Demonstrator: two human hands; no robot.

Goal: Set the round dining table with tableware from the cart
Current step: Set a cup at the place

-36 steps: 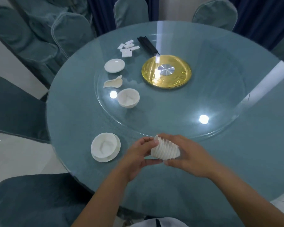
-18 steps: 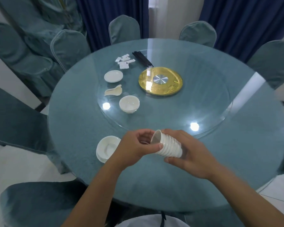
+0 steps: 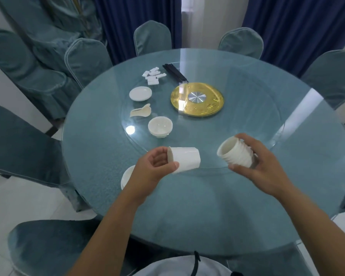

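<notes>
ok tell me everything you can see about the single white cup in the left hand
The single white cup looks like smooth glazed ceramic, plain, handleless, tapering slightly toward its base. It lies roughly on its side above the teal glass-topped round table, open mouth toward the left hand, base pointing right. The left hand grips it at the rim. It is apart from the ribbed stack of white cups held by the right hand.

left hand [image 3: 154, 168] gripping, right hand [image 3: 261, 166] gripping, apart

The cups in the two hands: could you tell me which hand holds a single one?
The left hand holds the single cup; the right hand grips a nested stack of cups.
</notes>
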